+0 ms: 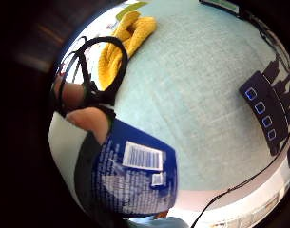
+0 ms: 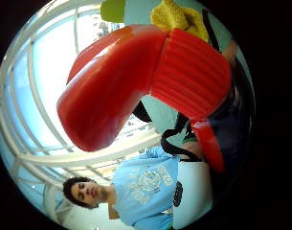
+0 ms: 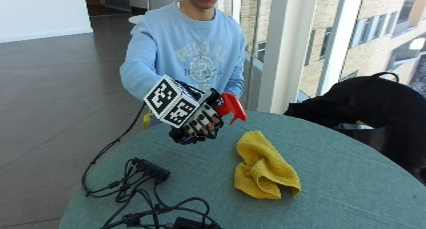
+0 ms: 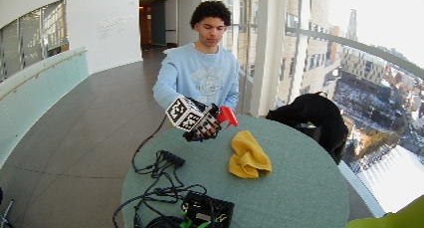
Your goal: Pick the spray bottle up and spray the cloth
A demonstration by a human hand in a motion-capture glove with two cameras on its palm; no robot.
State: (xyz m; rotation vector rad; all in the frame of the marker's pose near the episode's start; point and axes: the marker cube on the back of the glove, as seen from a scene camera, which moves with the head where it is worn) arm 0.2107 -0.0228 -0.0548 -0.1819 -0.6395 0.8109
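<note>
I'm getting two outside cameras facing the person across the table (image 3: 346,189), one close, one farther and higher; both are catching the right hand (image 3: 195,129) and yellow cloth (image 3: 265,166). Both palm cameras are looking out past the spray bottle (image 2: 136,81), sharing that cloth

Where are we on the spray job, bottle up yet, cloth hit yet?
Pickup looks done: the gloved right hand grips the spray bottle in the air above the table, red nozzle towards the yellow cloth. In hand: aiming. Left: the spraying; no mist shows, and whether the cloth, which lies crumpled on the table, is wet cannot be told.
</note>
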